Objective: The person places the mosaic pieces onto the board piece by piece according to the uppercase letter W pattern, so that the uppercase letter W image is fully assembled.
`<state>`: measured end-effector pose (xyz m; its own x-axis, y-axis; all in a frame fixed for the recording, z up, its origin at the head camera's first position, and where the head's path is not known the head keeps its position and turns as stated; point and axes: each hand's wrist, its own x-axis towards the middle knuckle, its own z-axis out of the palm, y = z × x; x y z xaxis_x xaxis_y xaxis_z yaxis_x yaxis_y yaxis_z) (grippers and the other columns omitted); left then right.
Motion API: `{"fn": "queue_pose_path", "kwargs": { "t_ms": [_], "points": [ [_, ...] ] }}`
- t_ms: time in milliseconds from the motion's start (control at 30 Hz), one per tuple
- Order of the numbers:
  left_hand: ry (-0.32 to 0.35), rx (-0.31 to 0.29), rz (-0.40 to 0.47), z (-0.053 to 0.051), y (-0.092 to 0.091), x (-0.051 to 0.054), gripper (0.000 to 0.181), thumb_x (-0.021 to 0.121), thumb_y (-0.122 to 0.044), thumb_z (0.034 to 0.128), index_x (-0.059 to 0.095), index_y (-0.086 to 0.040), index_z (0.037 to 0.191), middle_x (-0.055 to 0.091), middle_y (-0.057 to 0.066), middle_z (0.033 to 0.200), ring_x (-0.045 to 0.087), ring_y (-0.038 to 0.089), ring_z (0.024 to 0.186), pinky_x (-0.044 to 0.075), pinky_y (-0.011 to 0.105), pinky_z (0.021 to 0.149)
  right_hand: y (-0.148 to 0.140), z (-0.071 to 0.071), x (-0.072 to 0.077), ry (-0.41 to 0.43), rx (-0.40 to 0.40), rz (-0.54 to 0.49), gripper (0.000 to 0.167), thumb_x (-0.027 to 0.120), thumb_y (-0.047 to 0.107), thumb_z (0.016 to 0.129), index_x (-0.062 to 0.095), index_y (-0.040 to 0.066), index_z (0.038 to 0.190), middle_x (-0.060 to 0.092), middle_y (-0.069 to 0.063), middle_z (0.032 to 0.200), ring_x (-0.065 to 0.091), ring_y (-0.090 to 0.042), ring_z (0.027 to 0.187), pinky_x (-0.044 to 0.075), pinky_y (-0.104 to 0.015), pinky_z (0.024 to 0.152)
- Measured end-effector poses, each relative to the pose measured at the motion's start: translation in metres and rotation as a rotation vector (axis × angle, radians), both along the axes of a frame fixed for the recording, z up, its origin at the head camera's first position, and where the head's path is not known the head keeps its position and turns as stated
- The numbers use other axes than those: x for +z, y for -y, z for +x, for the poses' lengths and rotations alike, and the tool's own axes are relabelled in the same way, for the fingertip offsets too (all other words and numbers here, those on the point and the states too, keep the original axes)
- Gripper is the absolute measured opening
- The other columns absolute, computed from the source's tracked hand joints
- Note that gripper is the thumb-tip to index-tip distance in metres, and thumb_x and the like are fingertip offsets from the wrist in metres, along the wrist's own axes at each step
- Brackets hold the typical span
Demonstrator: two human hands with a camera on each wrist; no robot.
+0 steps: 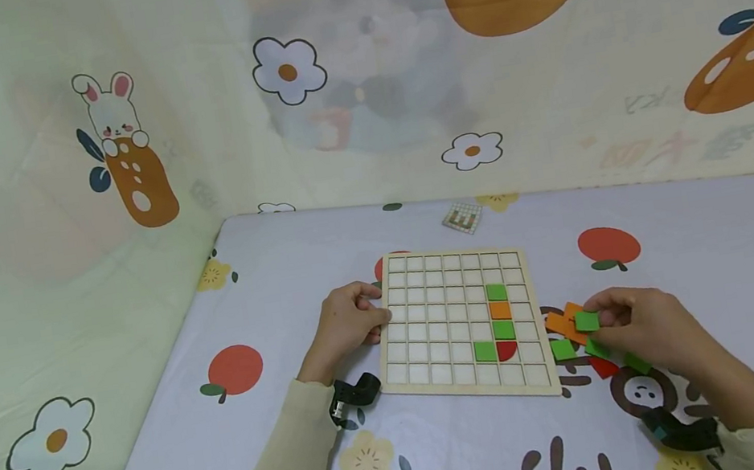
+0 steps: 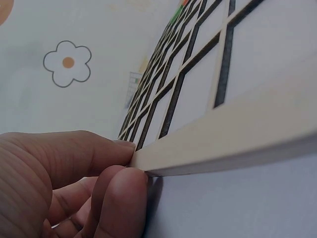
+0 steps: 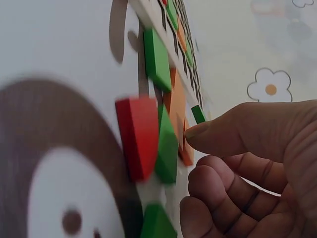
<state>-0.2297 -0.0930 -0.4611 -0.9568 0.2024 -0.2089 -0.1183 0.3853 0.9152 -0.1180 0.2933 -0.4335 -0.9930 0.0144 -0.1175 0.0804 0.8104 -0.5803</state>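
Gridded board [image 1: 417,331] flat on the cloth [image 1: 460,450], between my hands. Past its far edge, a small card [image 1: 464,217], then the hanging backdrop [image 1: 382,173]; room for moving on the cloth, nearside and out beyond my right hand. Left hand [image 1: 346,319] pinches the board's left edge. Right hand [image 1: 646,321] off the right edge, green tile [image 1: 586,321] pinched at the fingertips, over loose tiles [image 1: 563,350] in orange, green, red. Five pieces [image 1: 500,310] sit in the grid, right of centre.
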Motion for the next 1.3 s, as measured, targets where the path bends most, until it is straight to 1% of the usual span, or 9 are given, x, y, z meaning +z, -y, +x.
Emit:
{"fn": "queue_pose_path", "kwargs": {
  "t_ms": [133, 333, 600, 700, 900, 1100, 1300],
  "points": [
    [-0.008, -0.005, 0.005, 0.000, 0.001, -0.001, 0.030, 0.078, 0.000, 0.0881, 0.069, -0.001, 0.116, 0.063, 0.006, 0.078, 0.060, 0.010, 0.050, 0.054, 0.021, 0.048, 0.013, -0.002, 0.000, 0.004, 0.002, -0.033, 0.034, 0.082, 0.011, 0.086, 0.072, -0.003, 0.115, 0.065, -0.005, 0.088, 0.058, -0.022, 0.081, 0.052, -0.024, 0.058],
    [-0.010, -0.010, 0.008, 0.000, 0.000, -0.001, 0.029, 0.078, 0.001, 0.0881, 0.069, 0.000, 0.116, 0.063, 0.006, 0.077, 0.060, 0.010, 0.049, 0.055, 0.021, 0.048, 0.034, -0.005, 0.001, -0.005, 0.021, -0.090, 0.031, 0.081, 0.008, 0.086, 0.072, -0.001, 0.114, 0.065, -0.005, 0.086, 0.059, -0.020, 0.079, 0.052, -0.023, 0.056],
    [-0.004, -0.016, 0.007, -0.001, 0.001, -0.003, 0.029, 0.078, 0.000, 0.0881, 0.069, -0.001, 0.116, 0.064, 0.006, 0.079, 0.060, 0.011, 0.049, 0.055, 0.021, 0.048, 0.061, -0.014, 0.003, -0.031, 0.064, -0.130, 0.031, 0.082, 0.006, 0.084, 0.073, -0.001, 0.112, 0.065, -0.003, 0.086, 0.059, -0.019, 0.079, 0.049, -0.023, 0.058],
    [-0.011, -0.021, 0.005, -0.002, 0.001, -0.003, 0.030, 0.078, -0.001, 0.0884, 0.069, -0.001, 0.117, 0.064, 0.007, 0.079, 0.060, 0.011, 0.050, 0.055, 0.022, 0.048, 0.071, -0.018, 0.004, -0.026, 0.068, -0.135, 0.029, 0.080, 0.005, 0.084, 0.074, 0.000, 0.112, 0.065, -0.003, 0.085, 0.059, -0.019, 0.079, 0.050, -0.023, 0.060],
    [-0.016, -0.019, 0.003, -0.001, 0.001, -0.002, 0.030, 0.078, -0.001, 0.0886, 0.069, 0.000, 0.117, 0.064, 0.007, 0.079, 0.060, 0.011, 0.050, 0.055, 0.022, 0.048, 0.090, -0.024, 0.007, -0.005, 0.076, -0.185, 0.027, 0.080, 0.005, 0.083, 0.074, 0.001, 0.109, 0.064, -0.004, 0.085, 0.058, -0.020, 0.078, 0.049, -0.025, 0.061],
    [-0.016, -0.013, 0.009, -0.002, 0.001, -0.003, 0.030, 0.078, -0.001, 0.0878, 0.069, 0.000, 0.116, 0.064, 0.006, 0.078, 0.060, 0.010, 0.049, 0.056, 0.023, 0.048, 0.105, -0.029, 0.008, -0.005, 0.105, -0.199, 0.027, 0.080, 0.004, 0.083, 0.075, 0.001, 0.109, 0.065, -0.002, 0.082, 0.059, -0.018, 0.076, 0.050, -0.026, 0.062],
    [-0.015, -0.012, 0.006, -0.001, 0.001, -0.002, 0.029, 0.078, 0.000, 0.0884, 0.069, -0.001, 0.116, 0.063, 0.006, 0.078, 0.060, 0.011, 0.049, 0.055, 0.022, 0.048, 0.118, -0.035, 0.007, 0.010, 0.123, -0.224, 0.028, 0.082, 0.004, 0.083, 0.075, 0.002, 0.109, 0.063, -0.004, 0.084, 0.057, -0.018, 0.075, 0.050, -0.025, 0.057]
  ]
}}
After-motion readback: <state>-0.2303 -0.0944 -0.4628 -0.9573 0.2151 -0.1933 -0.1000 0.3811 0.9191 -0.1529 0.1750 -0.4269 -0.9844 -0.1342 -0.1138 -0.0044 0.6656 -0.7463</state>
